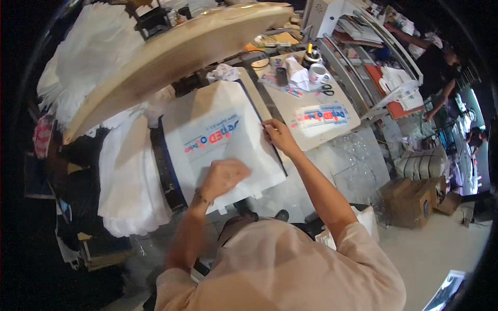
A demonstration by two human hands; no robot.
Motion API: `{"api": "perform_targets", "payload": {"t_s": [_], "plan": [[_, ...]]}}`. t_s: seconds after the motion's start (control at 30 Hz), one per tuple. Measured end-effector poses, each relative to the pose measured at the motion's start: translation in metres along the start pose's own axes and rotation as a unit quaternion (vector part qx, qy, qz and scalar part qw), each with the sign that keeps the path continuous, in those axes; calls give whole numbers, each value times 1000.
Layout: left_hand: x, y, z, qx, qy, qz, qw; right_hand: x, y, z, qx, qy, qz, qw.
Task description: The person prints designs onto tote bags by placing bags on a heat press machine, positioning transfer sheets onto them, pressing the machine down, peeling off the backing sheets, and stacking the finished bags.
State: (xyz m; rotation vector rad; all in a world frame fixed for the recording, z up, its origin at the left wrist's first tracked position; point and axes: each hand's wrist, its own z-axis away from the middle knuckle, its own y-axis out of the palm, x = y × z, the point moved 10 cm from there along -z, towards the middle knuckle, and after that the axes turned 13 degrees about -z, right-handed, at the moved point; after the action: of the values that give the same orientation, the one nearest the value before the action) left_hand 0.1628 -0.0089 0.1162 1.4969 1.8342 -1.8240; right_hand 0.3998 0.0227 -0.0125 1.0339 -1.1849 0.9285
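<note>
A white printed sheet (212, 111), with blue and red lettering, lies on a board with dark edges in front of me. It may be a flat bag; its layers cannot be told. My right hand (280, 137) has its fingers closed at the right edge of the white sheet. My left hand (225, 179) is over the near part of the sheet, its fingers smeared by motion, so I cannot make out whether it touches or grips anything. A dark band shows on the left wrist.
A long curved beam (181, 52) crosses above the board. To the left hangs a white cloth stack (129, 176). The right-hand table (290, 116) bears a printed white piece (324, 119), scissors (327, 89) and a mug (317, 74). Cardboard boxes (410, 202) and another person (441, 67) are further right.
</note>
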Motion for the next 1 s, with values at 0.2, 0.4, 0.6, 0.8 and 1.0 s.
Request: {"api": "perform_targets", "payload": {"t_s": [0.2,0.4,0.6,0.8,1.0], "plan": [[-26,49,38,97,22,35,994,-4,3,-18,37,82,-20,996],[-41,123,118,370,-71,167,911,4,1,-31,-26,-25,259,965],[78,166,185,292,-7,-169,941,8,-29,1,-80,-57,74,992],[199,176,241,527,-61,-192,826,2,-250,177,-288,-79,-195,934],[127,269,235,443,-463,507,577,-75,-324,318,-314,-79,-509,797]]}}
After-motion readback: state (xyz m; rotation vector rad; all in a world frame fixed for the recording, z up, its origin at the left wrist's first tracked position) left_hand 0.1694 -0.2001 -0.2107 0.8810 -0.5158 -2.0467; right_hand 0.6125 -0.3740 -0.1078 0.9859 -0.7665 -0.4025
